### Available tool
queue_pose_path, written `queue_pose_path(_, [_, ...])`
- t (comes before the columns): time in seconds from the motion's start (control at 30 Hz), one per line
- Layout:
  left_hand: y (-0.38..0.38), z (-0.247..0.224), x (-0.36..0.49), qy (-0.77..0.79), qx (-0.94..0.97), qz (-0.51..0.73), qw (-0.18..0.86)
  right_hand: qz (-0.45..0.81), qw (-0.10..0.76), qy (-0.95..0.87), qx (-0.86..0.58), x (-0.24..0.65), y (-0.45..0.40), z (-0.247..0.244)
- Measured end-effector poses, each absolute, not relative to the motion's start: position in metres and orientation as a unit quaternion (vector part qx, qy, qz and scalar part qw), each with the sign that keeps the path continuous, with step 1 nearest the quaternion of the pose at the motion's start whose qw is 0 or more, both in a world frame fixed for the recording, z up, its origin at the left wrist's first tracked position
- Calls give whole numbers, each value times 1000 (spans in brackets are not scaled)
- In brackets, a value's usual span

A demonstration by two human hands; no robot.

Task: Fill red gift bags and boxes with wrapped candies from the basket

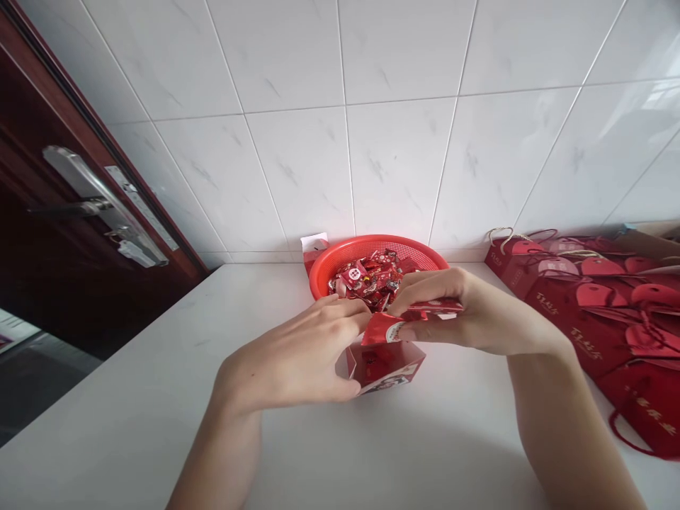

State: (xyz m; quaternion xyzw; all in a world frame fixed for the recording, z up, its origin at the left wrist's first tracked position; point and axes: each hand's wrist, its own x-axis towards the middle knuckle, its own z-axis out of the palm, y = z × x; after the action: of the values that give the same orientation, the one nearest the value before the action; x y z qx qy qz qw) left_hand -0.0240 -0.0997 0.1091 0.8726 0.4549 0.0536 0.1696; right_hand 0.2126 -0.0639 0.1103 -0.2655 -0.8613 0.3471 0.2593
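A small red paper gift box (pixel 390 379) with a printed front stands open-topped on the white table. My left hand (pixel 297 350) is closed round its left side, with the thumb at the near edge. Above the opening, my right hand (pixel 472 312) pinches red wrapped packets (pixel 381 329) between thumb and fingers. One packet has a white round label and tilts down toward the box. Just behind the hands is a red plastic basket (pixel 321 276) of red wrapped sweets (pixel 366 276). My left fingertips are partly hidden behind the box.
Rows of red gift bags (pixel 579 312) with cord handles fill the right side of the table (pixel 149 397). A white tiled wall (pixel 297 156) rises behind the basket. A dark wooden door (pixel 32 234) with a metal handle is at the left.
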Motion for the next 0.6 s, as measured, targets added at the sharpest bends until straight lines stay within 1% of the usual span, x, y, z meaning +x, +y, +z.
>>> queue_pose_path(0.17, [-105,108,-22,429,885,67,171,345,242,-872,-248,211,-68,111])
queue_pose_path(0.27, [-105,106,-21,430,885,60,170,311,214,-894,-241,206,-69,106])
queue_pose_path(0.37, [-105,105,-22,436,883,50,166,281,195,-902,-264,202,-70,102])
queue_pose_path(0.43, [-105,105,-23,437,883,49,167,285,209,-888,-295,201,-71,102])
queue_pose_path(0.5, [-104,104,-24,434,883,46,170,312,252,-858,-320,201,-72,104])
queue_pose_path(0.6, [-101,102,-25,419,889,72,172,416,307,-793,-323,200,-71,105])
